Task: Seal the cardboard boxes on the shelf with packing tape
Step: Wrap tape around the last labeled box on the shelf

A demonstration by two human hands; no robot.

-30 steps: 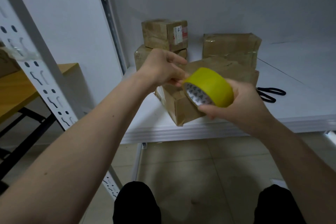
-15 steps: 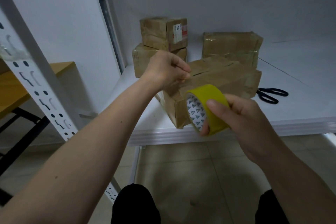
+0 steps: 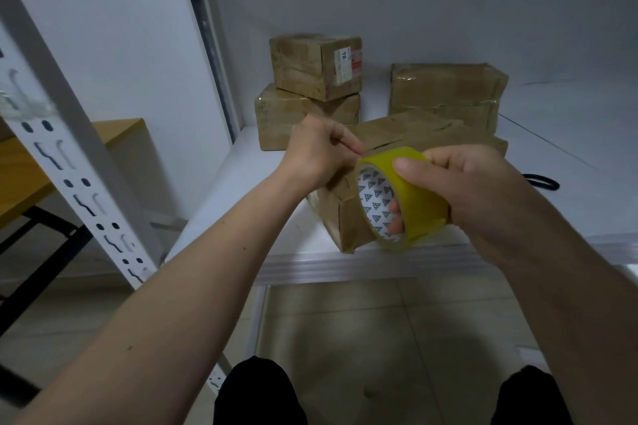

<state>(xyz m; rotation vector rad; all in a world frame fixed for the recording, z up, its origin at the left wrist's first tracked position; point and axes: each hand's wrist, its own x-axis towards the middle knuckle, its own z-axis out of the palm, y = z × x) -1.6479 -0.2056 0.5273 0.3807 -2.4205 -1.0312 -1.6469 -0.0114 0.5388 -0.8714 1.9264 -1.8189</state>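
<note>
My right hand [image 3: 462,190] grips a yellow roll of packing tape [image 3: 414,203], fingers through its core and thumb on the outer face. My left hand [image 3: 319,148] is curled beside the roll's upper left edge, fingertips pinching at the tape's end. Both hands hover in front of the nearest cardboard box [image 3: 345,214], which lies at the front of the white shelf [image 3: 221,203]. Two stacked boxes [image 3: 310,79] stand at the back left, and another box [image 3: 445,90] sits at the back right.
Black scissors [image 3: 540,181] lie on the shelf to the right, mostly hidden by my right hand. A white slotted shelf upright [image 3: 69,155] slants on the left, with a wooden table [image 3: 20,176] beyond it. Tiled floor lies below.
My right hand lowered the roll, then raised it again and turned it so the core faces left. My left hand stayed at the roll's edge, picking at the tape.
</note>
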